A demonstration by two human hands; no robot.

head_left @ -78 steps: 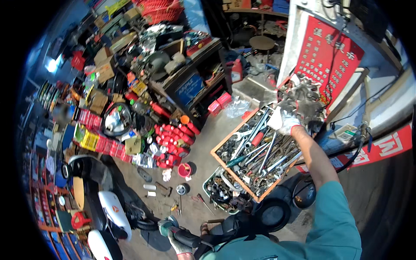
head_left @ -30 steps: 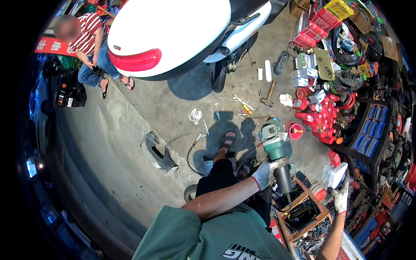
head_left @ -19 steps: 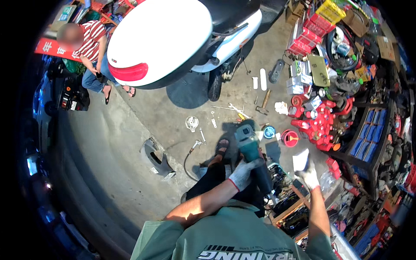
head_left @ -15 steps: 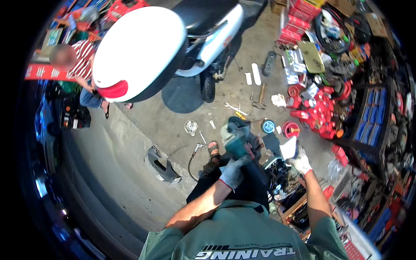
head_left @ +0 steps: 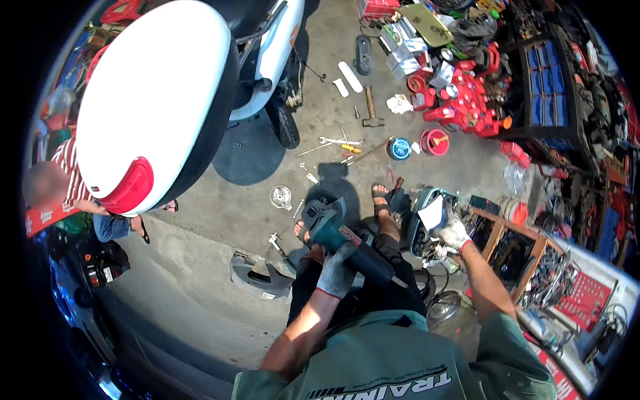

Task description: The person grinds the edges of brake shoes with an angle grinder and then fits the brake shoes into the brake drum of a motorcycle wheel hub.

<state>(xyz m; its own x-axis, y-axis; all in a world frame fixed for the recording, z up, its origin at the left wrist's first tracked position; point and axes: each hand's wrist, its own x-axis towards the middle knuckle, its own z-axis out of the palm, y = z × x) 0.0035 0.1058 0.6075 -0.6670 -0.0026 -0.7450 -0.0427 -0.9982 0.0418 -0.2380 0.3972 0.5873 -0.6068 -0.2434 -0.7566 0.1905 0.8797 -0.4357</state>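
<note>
My left hand (head_left: 337, 272), in a pale work glove with a red cuff, is wrapped round the body of a green and black angle grinder (head_left: 353, 248). The grinder's head and disc guard point away from me, in front of my legs, and the disc itself is hard to make out. My gloved right hand (head_left: 452, 235) pinches a flat white piece like folded paper or cloth (head_left: 432, 215). That hand is over a dark green open container (head_left: 423, 200) whose contents are mostly covered by the hand.
At the left stands a white scooter (head_left: 157, 87), with a seated person (head_left: 77, 177) beside it. On the floor lie a hammer (head_left: 372, 110), spanners, a round metal part (head_left: 281, 197), a blue tin (head_left: 399, 148), a pink tub (head_left: 437, 141) and a grey plastic cover (head_left: 260, 277). Red bottles (head_left: 467, 100) crowd the right.
The view has swung right, so the scene sits further left. The white piece now appears over the green container, still in my right hand. My left hand keeps hold of the grinder.
</note>
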